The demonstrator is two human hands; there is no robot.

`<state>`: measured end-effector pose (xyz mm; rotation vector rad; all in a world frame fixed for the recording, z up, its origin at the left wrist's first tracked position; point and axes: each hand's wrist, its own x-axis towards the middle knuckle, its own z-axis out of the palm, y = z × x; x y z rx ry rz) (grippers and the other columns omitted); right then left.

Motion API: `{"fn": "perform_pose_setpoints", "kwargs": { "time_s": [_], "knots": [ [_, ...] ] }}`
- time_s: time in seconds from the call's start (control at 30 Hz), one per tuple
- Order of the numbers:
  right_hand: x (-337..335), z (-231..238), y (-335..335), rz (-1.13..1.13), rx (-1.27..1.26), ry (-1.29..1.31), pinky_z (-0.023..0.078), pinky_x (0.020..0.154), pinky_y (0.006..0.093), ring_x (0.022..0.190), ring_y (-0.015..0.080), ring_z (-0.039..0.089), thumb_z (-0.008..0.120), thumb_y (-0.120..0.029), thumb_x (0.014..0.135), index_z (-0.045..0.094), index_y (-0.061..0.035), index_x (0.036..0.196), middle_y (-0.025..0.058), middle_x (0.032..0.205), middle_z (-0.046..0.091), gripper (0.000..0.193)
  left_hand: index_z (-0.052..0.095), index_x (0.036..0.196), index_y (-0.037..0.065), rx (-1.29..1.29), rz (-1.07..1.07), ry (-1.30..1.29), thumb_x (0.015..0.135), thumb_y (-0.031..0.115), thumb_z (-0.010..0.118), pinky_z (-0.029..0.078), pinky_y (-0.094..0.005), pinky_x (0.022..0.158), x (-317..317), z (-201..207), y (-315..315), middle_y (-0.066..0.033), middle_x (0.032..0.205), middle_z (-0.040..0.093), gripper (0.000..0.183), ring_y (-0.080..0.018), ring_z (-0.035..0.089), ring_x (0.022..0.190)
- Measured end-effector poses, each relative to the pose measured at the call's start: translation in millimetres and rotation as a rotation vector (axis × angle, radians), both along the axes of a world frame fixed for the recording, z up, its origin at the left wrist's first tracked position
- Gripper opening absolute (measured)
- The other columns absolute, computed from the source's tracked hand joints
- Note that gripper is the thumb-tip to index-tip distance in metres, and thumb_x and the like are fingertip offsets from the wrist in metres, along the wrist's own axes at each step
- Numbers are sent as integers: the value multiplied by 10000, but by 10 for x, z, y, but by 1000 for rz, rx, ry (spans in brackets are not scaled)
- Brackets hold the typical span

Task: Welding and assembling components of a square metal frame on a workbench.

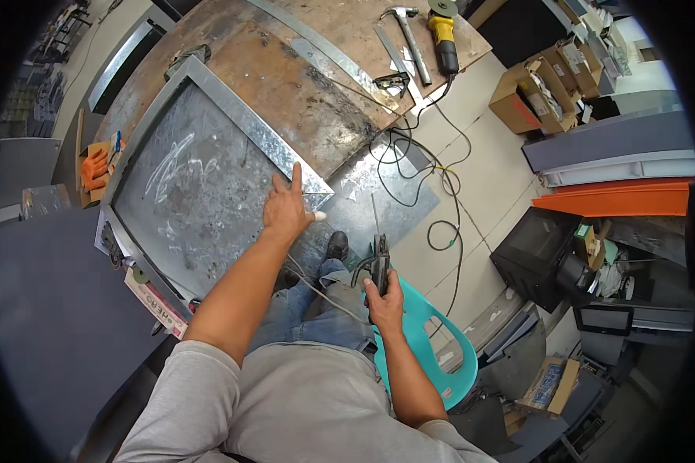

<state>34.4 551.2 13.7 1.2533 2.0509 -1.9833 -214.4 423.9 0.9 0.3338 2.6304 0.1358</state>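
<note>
A galvanized metal frame lies over the worktable, its near-right corner pointing toward me. My left hand rests on that corner with fingers spread, the index finger along the metal strip; something white covers the thumb tip. In my right hand is a black welding electrode holder, fingers wrapped round its handle. A thin electrode sticks up out of its jaws, apart from the frame. A cable runs from the holder across my lap.
On the worktable lie a hammer, a yellow angle grinder and metal strips. Black cables coil over the floor at right. A turquoise chair stands beneath my right arm. Cardboard boxes and a black microwave-like box stand right.
</note>
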Motion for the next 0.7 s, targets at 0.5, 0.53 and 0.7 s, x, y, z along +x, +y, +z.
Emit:
{"fn": "perform_pose_setpoints", "kwargs": {
  "time_s": [0.5, 0.53, 0.7],
  "knots": [
    [-215, -149, 228, 148, 29, 29, 402, 469, 259, 529, 80, 504, 655, -206, 934, 514, -23, 1033, 7, 658, 542, 252, 123, 1554, 111, 22, 70, -13, 613, 438, 878, 506, -468, 931, 0, -95, 113, -261, 1423, 381, 1251, -456, 587, 1113],
    [-209, -153, 207, 175, 97, 51, 402, 476, 259, 538, 76, 507, 641, -221, 946, 521, -17, 1066, 9, 660, 545, 265, 123, 1554, 111, 16, 71, -16, 613, 438, 878, 506, -468, 931, 7, -97, 113, -261, 1423, 381, 1251, -456, 587, 1113],
    [-192, -61, 82, 236, 217, 55, 444, 536, 351, 575, 215, 570, 599, -284, 968, 525, 9, 1148, 102, 687, 594, 352, 149, 1541, 112, 23, 70, -9, 655, 404, 862, 492, -453, 939, 18, -82, 104, -259, 1400, 389, 1174, -409, 603, 1083]
  ]
}}
